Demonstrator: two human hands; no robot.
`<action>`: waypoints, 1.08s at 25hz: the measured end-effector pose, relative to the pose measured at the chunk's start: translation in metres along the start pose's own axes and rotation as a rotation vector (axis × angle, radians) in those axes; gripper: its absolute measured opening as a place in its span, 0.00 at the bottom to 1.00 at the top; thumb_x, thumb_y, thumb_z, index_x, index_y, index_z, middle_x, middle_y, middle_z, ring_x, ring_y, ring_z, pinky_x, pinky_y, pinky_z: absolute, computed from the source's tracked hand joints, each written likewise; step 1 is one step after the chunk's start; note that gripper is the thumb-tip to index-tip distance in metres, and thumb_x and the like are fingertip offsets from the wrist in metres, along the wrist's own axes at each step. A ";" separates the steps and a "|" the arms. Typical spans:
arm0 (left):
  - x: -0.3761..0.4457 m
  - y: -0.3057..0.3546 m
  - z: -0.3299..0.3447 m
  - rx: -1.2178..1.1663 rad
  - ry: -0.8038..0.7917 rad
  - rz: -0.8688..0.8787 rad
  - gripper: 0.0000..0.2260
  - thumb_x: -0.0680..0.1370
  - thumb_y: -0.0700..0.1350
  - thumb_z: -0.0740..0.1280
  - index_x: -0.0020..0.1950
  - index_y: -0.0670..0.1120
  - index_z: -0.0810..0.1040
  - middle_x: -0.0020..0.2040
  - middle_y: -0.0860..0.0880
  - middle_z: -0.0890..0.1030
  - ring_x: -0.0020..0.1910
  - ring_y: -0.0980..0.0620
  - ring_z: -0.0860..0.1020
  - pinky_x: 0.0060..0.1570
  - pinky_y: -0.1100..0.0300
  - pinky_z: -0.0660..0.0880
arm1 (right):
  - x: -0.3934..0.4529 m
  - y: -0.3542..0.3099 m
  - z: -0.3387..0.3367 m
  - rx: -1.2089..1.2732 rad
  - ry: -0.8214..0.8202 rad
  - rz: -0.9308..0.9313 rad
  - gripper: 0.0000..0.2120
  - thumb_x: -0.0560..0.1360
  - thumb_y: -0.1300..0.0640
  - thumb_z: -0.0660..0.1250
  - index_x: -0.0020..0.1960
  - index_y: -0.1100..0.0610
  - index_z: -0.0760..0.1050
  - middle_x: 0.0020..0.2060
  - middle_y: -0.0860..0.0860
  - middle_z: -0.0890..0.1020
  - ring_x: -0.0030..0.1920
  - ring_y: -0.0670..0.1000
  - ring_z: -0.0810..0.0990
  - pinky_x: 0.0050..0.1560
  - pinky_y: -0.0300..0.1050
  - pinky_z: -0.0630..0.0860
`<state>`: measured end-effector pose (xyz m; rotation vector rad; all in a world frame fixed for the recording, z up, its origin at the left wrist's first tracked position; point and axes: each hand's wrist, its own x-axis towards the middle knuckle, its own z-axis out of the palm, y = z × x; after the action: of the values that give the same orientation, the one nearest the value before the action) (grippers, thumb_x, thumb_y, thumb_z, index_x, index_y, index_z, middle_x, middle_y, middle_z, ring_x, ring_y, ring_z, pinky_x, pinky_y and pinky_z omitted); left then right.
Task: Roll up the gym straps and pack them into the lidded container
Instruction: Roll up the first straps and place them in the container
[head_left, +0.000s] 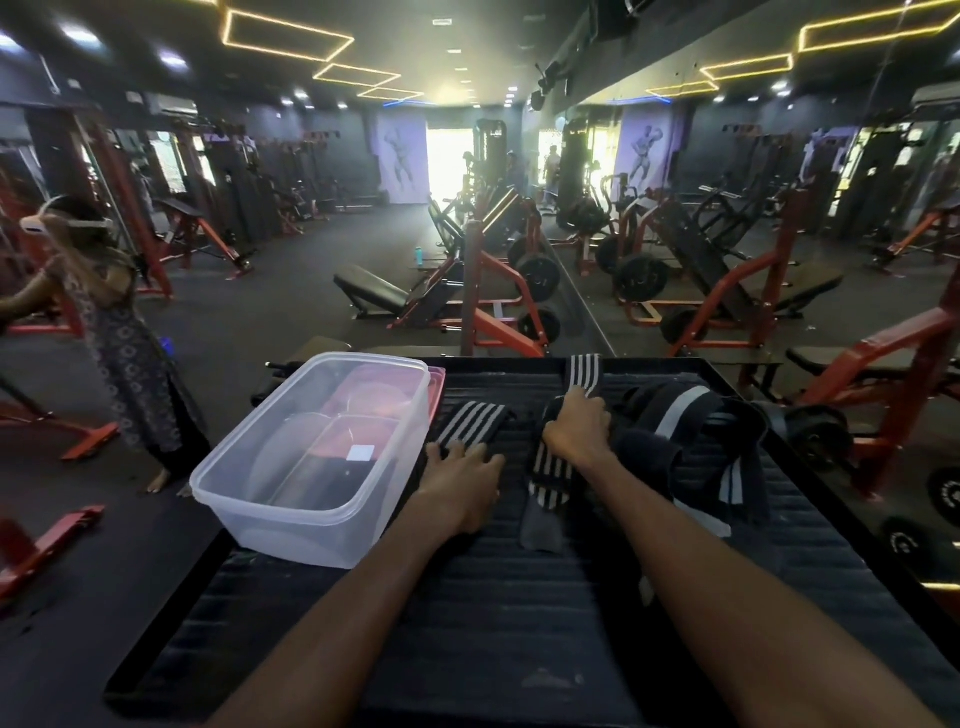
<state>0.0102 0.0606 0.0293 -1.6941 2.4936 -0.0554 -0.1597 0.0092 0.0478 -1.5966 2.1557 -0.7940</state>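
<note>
A clear plastic container (311, 457) stands open on the left of a black ribbed mat (519, 623), with its pink lid (439, 384) lying behind it. A black-and-white striped strap (582, 371) runs from the mat's far edge toward me. My right hand (576, 428) is closed on it near its middle, and its near end (545, 483) hangs down past a black tab. My left hand (462, 483) rests flat, fingers spread, on the near end of a second striped strap (470, 423). A heap of black straps with grey stripes (691, 431) lies to the right.
The mat sits on a raised platform with edges close on the left and right. A person with a headset (104, 312) stands on the floor at left. Red and black gym machines (493, 291) and a wall mirror fill the background.
</note>
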 end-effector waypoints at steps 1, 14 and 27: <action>0.001 -0.004 0.002 -0.057 -0.061 -0.038 0.20 0.81 0.52 0.59 0.72 0.49 0.66 0.74 0.45 0.67 0.72 0.38 0.64 0.69 0.36 0.60 | 0.004 0.000 -0.002 0.105 0.004 -0.001 0.20 0.72 0.62 0.70 0.62 0.63 0.71 0.61 0.63 0.75 0.61 0.64 0.76 0.59 0.51 0.74; -0.001 0.000 -0.030 -1.060 0.356 -0.343 0.24 0.86 0.53 0.50 0.49 0.40 0.81 0.48 0.41 0.83 0.49 0.43 0.79 0.52 0.54 0.71 | -0.042 -0.012 -0.002 1.017 -0.484 0.415 0.07 0.74 0.70 0.58 0.43 0.61 0.70 0.37 0.56 0.74 0.33 0.53 0.75 0.27 0.44 0.77; -0.036 -0.008 -0.050 -1.058 0.312 -0.276 0.13 0.79 0.39 0.61 0.55 0.48 0.84 0.52 0.49 0.85 0.53 0.50 0.81 0.59 0.52 0.77 | -0.069 -0.025 0.000 1.165 -0.612 0.421 0.11 0.81 0.68 0.57 0.60 0.67 0.74 0.46 0.61 0.82 0.43 0.57 0.83 0.40 0.56 0.83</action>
<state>0.0241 0.0889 0.0826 -2.5134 2.6436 1.2654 -0.1191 0.0691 0.0598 -0.6073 1.1036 -0.9598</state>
